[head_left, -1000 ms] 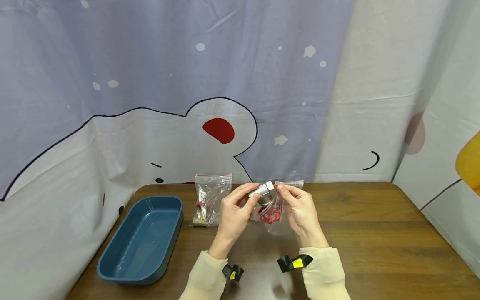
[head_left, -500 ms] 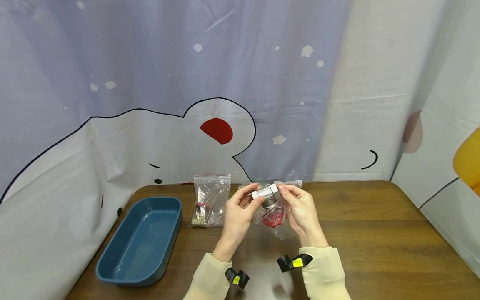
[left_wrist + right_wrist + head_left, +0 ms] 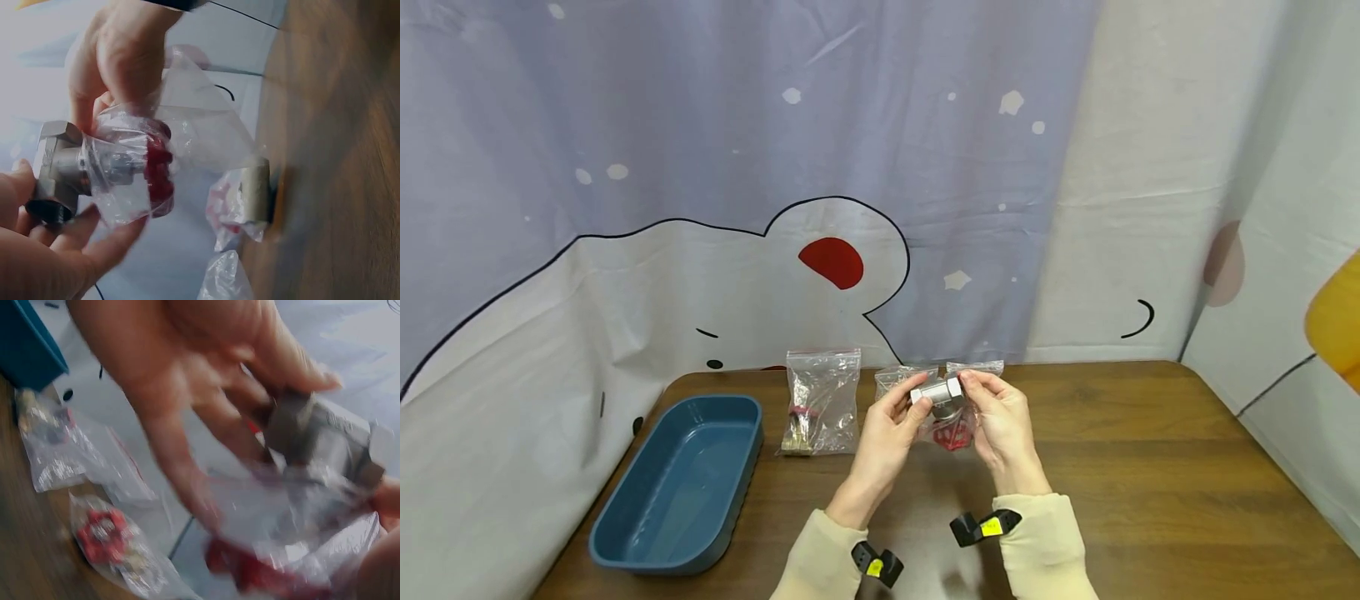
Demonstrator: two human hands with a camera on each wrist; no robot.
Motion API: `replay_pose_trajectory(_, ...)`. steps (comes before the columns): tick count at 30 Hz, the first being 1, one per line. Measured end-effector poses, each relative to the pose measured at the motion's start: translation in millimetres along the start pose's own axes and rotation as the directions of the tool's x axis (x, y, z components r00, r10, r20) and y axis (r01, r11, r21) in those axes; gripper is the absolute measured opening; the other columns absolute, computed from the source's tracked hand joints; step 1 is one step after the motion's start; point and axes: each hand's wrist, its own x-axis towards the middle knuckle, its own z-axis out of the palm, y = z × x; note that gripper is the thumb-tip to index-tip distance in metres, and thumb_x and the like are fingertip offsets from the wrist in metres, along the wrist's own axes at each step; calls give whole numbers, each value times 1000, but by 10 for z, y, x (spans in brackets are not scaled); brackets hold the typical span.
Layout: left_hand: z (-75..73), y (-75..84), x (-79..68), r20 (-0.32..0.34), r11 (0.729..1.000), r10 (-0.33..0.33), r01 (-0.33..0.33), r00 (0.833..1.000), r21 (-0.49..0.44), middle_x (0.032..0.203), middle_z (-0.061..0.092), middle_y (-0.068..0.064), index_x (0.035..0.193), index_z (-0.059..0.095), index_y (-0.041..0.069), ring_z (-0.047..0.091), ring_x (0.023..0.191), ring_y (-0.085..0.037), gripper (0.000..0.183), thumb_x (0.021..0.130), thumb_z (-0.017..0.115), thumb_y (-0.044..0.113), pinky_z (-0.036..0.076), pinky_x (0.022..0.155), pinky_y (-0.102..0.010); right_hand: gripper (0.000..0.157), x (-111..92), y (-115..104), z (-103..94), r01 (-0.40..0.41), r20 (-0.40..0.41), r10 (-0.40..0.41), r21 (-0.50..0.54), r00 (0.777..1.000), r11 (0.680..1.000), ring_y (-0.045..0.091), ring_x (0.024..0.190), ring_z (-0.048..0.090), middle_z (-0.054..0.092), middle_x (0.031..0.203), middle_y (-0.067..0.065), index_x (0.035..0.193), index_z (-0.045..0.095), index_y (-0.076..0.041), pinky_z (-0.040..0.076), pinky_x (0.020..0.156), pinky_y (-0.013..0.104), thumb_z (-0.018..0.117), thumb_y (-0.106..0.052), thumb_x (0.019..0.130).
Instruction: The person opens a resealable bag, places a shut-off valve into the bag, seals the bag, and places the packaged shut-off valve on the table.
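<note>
A silver metal gate valve [image 3: 940, 396] is held up between both hands, above the table. Its red handwheel [image 3: 952, 434] hangs below the body, wrapped in a clear plastic bag [image 3: 119, 187]. Bare metal with hexagonal ends sticks out of the bag. My left hand [image 3: 883, 437] pinches the valve's left end between thumb and fingers. At the other end, my right hand [image 3: 1007, 429] grips the valve, thumb on the metal in the right wrist view. Its lower fingers are beside the bag, which partly hides them.
A zip bag [image 3: 823, 400] with a red-handled brass valve lies left of the hands. Another bagged valve with a red handwheel [image 3: 103, 537] lies nearby. A blue tray [image 3: 730, 500] stands at the table's left. A patterned curtain [image 3: 700, 275] hangs behind the wooden table [image 3: 1150, 467].
My left hand has shifted right and slightly lower with the valve. Both hexagonal ends now show more clearly, and the handwheel hangs a little lower. My right hand has barely moved.
</note>
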Motion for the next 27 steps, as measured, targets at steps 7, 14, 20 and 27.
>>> replay_pose_trajectory(7, 22, 19, -1, 28, 999, -32, 31, 999, 21, 130, 54, -28, 141, 46, -4, 62, 110, -32, 46, 98, 58, 6, 53, 86, -36, 29, -21, 62, 46, -29, -111, 42, 113, 993, 993, 18, 79, 70, 69, 81, 6, 75, 72, -6, 54, 76, 25, 55, 7, 95)
replay_pose_trajectory(14, -5, 29, 25, 72, 998, -64, 63, 995, 8, 144, 43, -25, 144, 40, -6, 53, 122, -30, 44, 100, 33, -3, 49, 93, -32, 27, -21, 62, 42, -30, -153, 65, 221, 986, 975, 25, 80, 72, 69, 84, 12, 77, 71, -2, 55, 81, 30, 54, 7, 96)
replay_pose_trajectory(20, 9, -63, 41, 40, 991, -2, -3, 999, 135, 135, 54, -23, 135, 52, -6, 53, 121, -29, 49, 88, 43, -19, 46, 97, -32, 24, -14, 82, 58, -12, -177, 62, 271, 982, 962, 26, 79, 72, 69, 82, 14, 79, 70, 2, 56, 78, 31, 54, 7, 96)
replay_pose_trajectory(27, 133, -212, 3, -59, 968, -224, 229, 973, 106, 134, 47, -24, 147, 35, 1, 54, 115, -34, 50, 99, 48, 4, 50, 89, -44, 22, -16, 155, 85, -25, -256, 85, 229, 963, 973, 27, 79, 72, 65, 88, 13, 78, 69, 1, 54, 84, 38, 56, 5, 96)
